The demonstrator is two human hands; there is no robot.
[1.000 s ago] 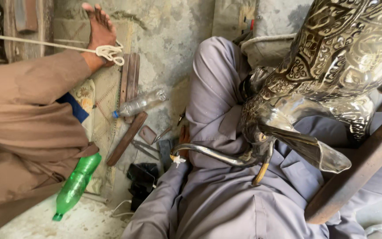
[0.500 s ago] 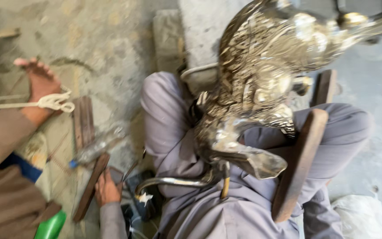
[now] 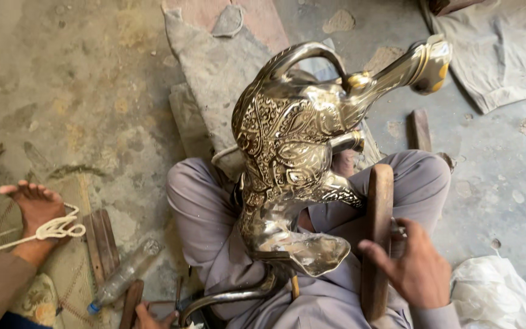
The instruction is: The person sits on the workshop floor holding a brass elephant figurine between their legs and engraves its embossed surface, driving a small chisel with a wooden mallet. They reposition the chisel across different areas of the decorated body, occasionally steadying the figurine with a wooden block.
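Note:
An ornate engraved metal jug (image 3: pixel 287 158) with a curved handle and a long spout rests tilted on my lap, its mouth toward me. A flat wooden bat (image 3: pixel 377 237) stands beside it over my right thigh. My right hand (image 3: pixel 418 268) grips this bat from the right, thumb across the wood, with a small metal piece (image 3: pixel 398 230) just above the fingers. Only a sliver of my left hand (image 3: pixel 146 315) shows at the bottom edge, next to a curved metal bar (image 3: pixel 226 297) under the jug. Whether that hand holds anything is hidden.
Another person's bare foot (image 3: pixel 35 210) with a white rope (image 3: pixel 56 230) looped over it is at the left. Wooden slats (image 3: pixel 101 244) and a plastic bottle (image 3: pixel 120 281) lie beside it. A white bag (image 3: pixel 497 295), a grey cloth (image 3: pixel 500 49) and a wood block (image 3: pixel 420 129) lie on the right.
The view has swung so the whole jug shows. My right hand has come into view on the wooden bat. My left hand has dropped to the bottom edge.

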